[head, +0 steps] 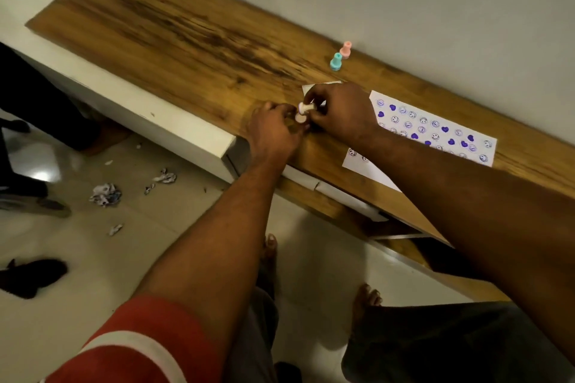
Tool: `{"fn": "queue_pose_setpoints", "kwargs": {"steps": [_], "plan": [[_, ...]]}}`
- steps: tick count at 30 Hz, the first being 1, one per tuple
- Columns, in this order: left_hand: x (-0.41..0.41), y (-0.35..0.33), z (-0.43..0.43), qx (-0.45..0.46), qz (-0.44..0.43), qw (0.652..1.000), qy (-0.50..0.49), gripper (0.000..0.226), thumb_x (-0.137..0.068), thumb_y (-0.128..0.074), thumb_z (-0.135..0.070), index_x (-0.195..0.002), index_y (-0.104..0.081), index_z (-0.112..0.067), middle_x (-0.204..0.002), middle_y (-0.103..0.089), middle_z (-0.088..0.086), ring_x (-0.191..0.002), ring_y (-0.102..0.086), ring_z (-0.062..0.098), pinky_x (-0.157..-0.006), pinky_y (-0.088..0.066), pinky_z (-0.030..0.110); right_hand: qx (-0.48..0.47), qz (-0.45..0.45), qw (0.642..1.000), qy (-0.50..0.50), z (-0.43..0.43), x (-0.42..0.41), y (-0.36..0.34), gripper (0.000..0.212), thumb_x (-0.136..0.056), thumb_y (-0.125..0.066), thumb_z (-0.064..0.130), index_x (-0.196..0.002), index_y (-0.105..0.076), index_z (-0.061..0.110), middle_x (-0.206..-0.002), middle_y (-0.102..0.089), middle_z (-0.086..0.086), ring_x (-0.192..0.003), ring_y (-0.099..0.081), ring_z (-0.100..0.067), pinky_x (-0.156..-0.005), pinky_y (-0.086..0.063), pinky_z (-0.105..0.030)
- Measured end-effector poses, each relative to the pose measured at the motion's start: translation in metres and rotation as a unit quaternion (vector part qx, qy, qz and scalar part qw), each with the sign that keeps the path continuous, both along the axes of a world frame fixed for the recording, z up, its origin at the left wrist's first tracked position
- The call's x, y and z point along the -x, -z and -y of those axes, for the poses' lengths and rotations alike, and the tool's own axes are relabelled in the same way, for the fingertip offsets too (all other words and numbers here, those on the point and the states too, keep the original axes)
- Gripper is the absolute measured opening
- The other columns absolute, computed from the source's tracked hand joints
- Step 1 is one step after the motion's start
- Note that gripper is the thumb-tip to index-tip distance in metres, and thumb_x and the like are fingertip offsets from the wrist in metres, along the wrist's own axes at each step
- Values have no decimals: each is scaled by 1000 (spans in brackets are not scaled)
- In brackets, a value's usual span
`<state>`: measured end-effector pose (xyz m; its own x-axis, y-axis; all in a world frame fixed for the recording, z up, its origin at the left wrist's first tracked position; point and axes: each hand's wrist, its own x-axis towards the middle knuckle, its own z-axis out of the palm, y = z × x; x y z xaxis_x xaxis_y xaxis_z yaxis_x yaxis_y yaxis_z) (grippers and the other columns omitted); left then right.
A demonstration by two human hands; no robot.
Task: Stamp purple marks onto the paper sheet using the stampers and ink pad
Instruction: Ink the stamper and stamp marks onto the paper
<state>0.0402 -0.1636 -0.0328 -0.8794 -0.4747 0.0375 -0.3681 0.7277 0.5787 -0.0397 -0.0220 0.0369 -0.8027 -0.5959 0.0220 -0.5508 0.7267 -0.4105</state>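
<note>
A white paper sheet (435, 130) lies on the wooden counter (186, 40), covered with several purple smiley and heart marks. My right hand (342, 112) pinches a small pale stamper (306, 107) by its handle, lying sideways. My left hand (273, 130) meets it from the left, its fingers around a small round pale piece (300, 118) just under the stamper; what that piece is, I cannot tell. A white corner (320, 84) pokes out behind my right hand. A teal stamper (336, 61) and a pink stamper (345, 50) stand upright near the wall.
The counter runs along a white wall (435, 9), with long bare wood to the left. A second white sheet (367, 166) lies at the counter's front edge. Crumpled paper scraps (105, 194) litter the tiled floor. My bare feet (367, 298) stand below; dark footwear (31, 277) sits at the left.
</note>
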Motion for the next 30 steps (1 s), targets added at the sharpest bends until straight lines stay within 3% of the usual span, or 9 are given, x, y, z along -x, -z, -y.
{"fn": "queue_pose_setpoints", "kwargs": {"steps": [4, 10, 15, 22, 30], "plan": [[1, 5, -2, 11, 8, 1000, -7, 47, -84, -71, -63, -123, -71, -38, -118, -62, -5, -111, -54, 20, -89, -43, 38, -47, -14, 999, -19, 7, 7, 4, 25, -91, -70, 39, -113, -74, 28, -103, -75, 2, -91, -66, -15, -71, -42, -24], [2, 11, -6, 22, -2, 1000, -10, 41, -86, -65, -59, -122, -70, -39, -118, -63, -4, -116, -51, 23, -97, -37, 42, -87, -28, 995, -37, 8, 14, 11, 31, -94, -66, 48, -117, -73, 28, -105, -75, 3, -98, -67, -18, -79, -41, -26], [4, 12, -4, 15, -2, 1000, -15, 40, -82, -68, -59, -117, -71, -39, -115, -63, -5, -115, -52, 23, -96, -38, 46, -155, -61, 984, -70, 14, 21, 7, 32, -96, -61, 49, -119, -73, 30, -107, -74, 1, -106, -64, -23, -102, -40, -42], [8, 12, -4, 8, 16, 1000, -22, 47, -78, -65, -60, -117, -70, -36, -114, -64, -5, -116, -54, 25, -101, -40, 51, -254, -132, 944, -161, 34, 21, -8, 28, -94, -62, 38, -117, -75, 27, -100, -74, -7, -103, -64, -33, -97, -40, -47], [12, 13, -3, 5, 24, 1000, -16, 47, -76, -71, -61, -114, -70, -32, -116, -65, -4, -118, -54, 26, -104, -37, 54, -333, -235, 873, -267, 38, 15, -12, 23, -100, -55, 31, -110, -70, 17, -107, -71, -8, -112, -56, -33, -93, -41, -46]]}}
